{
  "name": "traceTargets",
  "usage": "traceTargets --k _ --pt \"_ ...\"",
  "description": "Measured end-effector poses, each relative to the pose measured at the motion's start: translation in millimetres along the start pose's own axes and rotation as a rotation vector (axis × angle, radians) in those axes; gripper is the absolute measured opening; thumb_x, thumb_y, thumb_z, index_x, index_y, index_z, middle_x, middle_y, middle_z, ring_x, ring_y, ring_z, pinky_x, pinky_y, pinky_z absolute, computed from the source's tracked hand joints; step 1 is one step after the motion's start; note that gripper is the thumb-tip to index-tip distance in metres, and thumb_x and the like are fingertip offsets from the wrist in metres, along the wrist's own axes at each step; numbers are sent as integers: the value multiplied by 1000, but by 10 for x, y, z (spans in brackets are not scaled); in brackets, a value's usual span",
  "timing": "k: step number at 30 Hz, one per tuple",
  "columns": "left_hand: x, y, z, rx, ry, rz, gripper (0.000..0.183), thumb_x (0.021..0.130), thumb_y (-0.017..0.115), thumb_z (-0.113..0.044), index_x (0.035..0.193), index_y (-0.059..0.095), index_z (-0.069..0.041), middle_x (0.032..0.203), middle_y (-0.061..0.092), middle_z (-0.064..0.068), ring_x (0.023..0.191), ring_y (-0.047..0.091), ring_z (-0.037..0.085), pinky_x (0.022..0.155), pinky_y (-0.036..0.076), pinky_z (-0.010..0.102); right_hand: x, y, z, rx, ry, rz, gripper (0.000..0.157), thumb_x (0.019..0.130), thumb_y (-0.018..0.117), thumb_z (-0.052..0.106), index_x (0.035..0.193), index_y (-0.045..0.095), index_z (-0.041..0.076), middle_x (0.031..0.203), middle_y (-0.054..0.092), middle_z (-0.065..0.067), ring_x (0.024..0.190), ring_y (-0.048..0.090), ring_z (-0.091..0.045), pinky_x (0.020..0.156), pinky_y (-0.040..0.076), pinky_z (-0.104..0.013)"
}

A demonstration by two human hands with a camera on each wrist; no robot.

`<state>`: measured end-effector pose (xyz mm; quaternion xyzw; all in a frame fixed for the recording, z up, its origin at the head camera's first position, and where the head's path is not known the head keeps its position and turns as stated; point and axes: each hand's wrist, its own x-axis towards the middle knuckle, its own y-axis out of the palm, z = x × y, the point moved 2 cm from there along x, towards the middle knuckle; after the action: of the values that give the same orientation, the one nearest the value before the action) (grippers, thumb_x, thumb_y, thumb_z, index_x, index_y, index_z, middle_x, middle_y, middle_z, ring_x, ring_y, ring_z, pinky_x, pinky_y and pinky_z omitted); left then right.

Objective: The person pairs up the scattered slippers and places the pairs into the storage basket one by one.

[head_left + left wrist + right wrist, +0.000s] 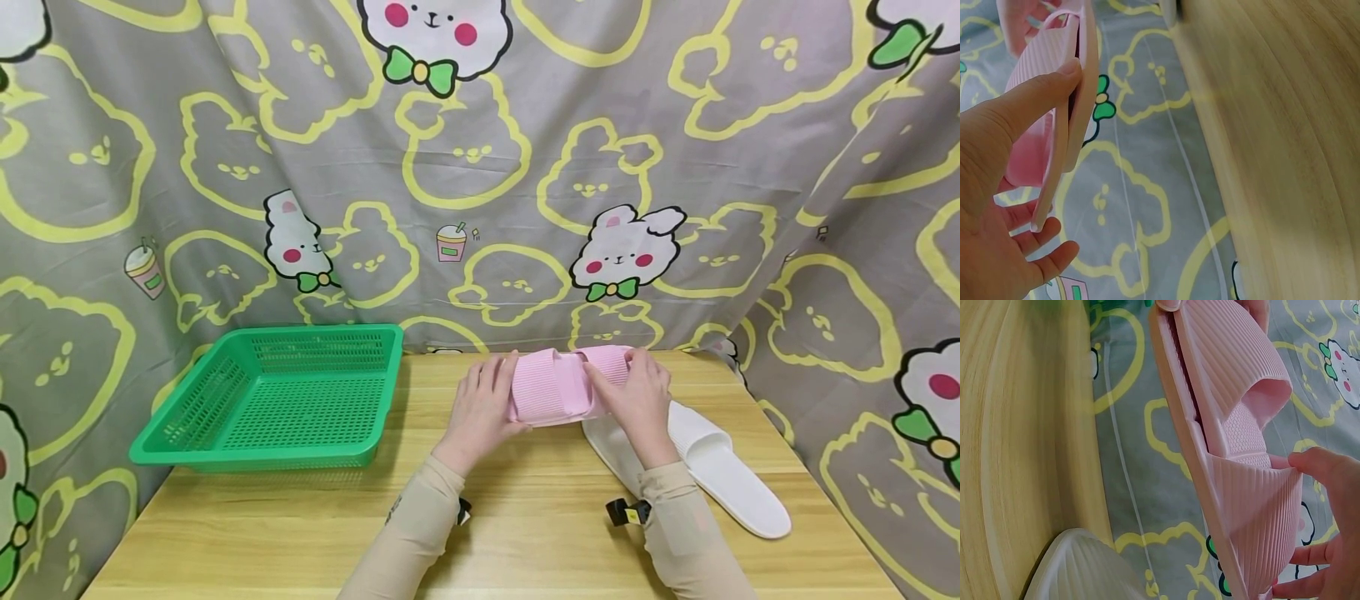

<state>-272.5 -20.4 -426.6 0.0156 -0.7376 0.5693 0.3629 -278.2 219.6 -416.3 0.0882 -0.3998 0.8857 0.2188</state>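
Observation:
A pair of pink ribbed slippers [538, 390], fitted one into the other, is held up over the back of the table. My left hand [477, 410] grips their left end; in the left wrist view its thumb lies on the sole edges, with fingers on the other side. At the right end, my right hand [642, 408] pinches the strap of one pink slipper [1257, 515] between thumb and fingers. Below and beside the right forearm lie white slippers [744, 487] on the table, one partly hidden by that arm.
To the left, a green perforated plastic basket [255, 458] stands on the wooden table [540, 517]. A grey patterned curtain [480, 183] hangs close behind the table and along its sides.

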Motion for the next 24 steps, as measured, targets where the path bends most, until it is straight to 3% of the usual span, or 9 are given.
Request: traceTargets --k 13,20,24 --pt "3 -19 -19 0 10 -39 119 55 89 -55 150 33 -13 132 51 10 117 49 29 93 47 40 -3 17 10 -11 5 15 79 79 67 64 123 45 1 121 53 -23 131 34 -49 99 33 -66" --pt "7 -23 -28 9 -7 -5 118 57 88 -56 151 31 -14 133 51 11 119 48 28 95 46 40 -15 4 43 -18 -4 13 78 80 68 62 123 46 1 124 53 -23 130 34 -48 99 34 -65" --pt "-3 -20 -39 12 0 -18 117 57 88 -57 150 32 -13 132 51 11 118 49 28 93 46 40 -28 -2 56 -22 -9 19 77 80 68 62 123 46 1 122 53 -23 130 35 -48 100 35 -64"
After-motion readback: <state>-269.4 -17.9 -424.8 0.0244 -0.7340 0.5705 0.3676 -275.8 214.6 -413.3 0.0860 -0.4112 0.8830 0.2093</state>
